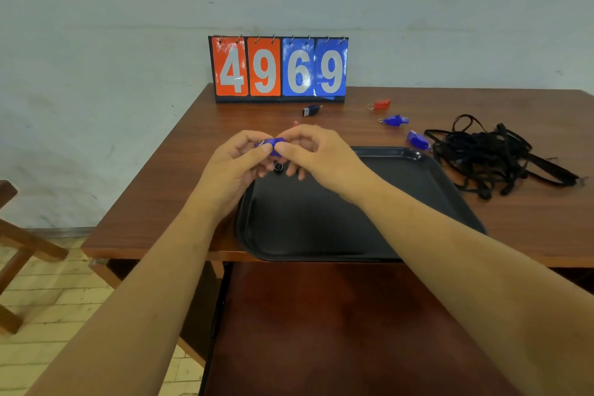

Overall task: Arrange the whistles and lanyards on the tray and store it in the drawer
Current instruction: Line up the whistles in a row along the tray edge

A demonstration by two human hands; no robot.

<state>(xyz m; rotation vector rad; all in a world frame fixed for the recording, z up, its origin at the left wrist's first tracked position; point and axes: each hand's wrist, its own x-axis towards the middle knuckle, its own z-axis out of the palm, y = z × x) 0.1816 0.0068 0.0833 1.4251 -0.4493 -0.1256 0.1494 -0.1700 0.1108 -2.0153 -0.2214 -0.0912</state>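
Observation:
My left hand point(236, 164) and my right hand point(313, 151) together pinch a blue whistle point(273, 143) above the far left corner of the black tray point(427, 190); a small black ring point(278, 166) hangs below it. On the table lie a red whistle point(381, 104), two more blue whistles point(394, 120) point(418, 139) and a dark whistle point(311, 110). A tip of something red point(295, 123) peeks out behind my right hand. Tangled black lanyards point(491, 157) lie right of the tray.
A flip scoreboard point(279, 69) reading 4969 stands at the table's back edge against the wall. An open dark-red drawer point(337, 331) extends below the table front, under my forearms. A wooden chair frame point(19, 251) stands at the left.

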